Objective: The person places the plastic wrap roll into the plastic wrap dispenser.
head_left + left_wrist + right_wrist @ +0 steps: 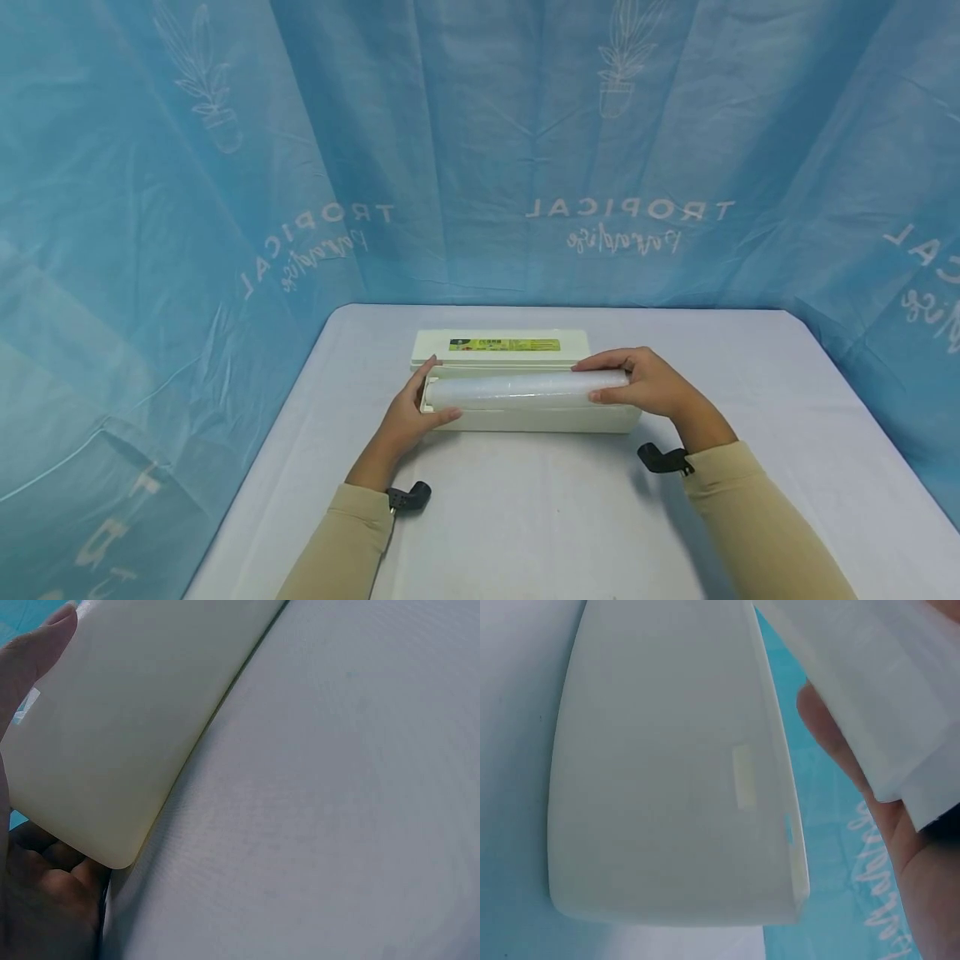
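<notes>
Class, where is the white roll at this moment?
In the head view, below centre, the white roll lies along the open box, its right end in the right hand and its left end near the left hand.

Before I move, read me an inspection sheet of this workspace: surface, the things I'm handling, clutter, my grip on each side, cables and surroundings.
Surface: white-covered table, some faint creases.
Job's things: long off-white box, open; glossy white roll, its right end raised off the box; lid behind, bearing a green-yellow label.
Clutter: nothing seen.
Left grip: holds the box's left end.
Right grip: holds the roll's right end.
Cables: nothing plain; a thin dark line beside the left sleeve is too small to identify.
Surroundings: blue curtain behind and at both sides, its "Tropical Paradise" print mirrored.
</notes>
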The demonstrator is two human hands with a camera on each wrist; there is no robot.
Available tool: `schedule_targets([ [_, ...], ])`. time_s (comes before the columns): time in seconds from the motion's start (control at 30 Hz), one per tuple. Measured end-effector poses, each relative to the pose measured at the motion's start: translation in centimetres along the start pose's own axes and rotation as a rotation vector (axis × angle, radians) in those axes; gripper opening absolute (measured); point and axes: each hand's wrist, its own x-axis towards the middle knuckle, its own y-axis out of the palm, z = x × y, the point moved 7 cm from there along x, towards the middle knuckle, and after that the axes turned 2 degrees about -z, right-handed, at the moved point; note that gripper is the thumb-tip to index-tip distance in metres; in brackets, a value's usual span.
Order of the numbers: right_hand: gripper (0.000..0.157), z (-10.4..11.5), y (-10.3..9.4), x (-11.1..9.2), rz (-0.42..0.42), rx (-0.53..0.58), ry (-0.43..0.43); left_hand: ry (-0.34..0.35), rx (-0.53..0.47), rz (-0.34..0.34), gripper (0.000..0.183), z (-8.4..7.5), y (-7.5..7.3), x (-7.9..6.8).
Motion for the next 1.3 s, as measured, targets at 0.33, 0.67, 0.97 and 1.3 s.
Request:
schedule_targets([
  [0.33, 0.045, -0.4, 0.0, 0.8, 0.054, 0.025, -0.009, -0.009, 0.012, -0.012, 0.114, 0.3, -0.1, 0.1],
  [0.67, 0.046, -1.6, 0.1, 1.3, 0.068, -0.060, 0.056, -0.009, 0.010, -0.013, 0.115, 0.1, 0.0, 0.1],
  [0.97, 0.047, -1.8, 0.5, 1.6, 0.073, -0.105, 0.077, -0.010, 0.023, -0.026, 0.113, 0.0, -0.1, 0.0],
  [1.3, 0.048, -2.3, 0.9, 1.6, 0.073, -0.139, 0.080, -0.011, 0.028, -0.030, 0.112, 0.1, 0.0, 0.1],
])
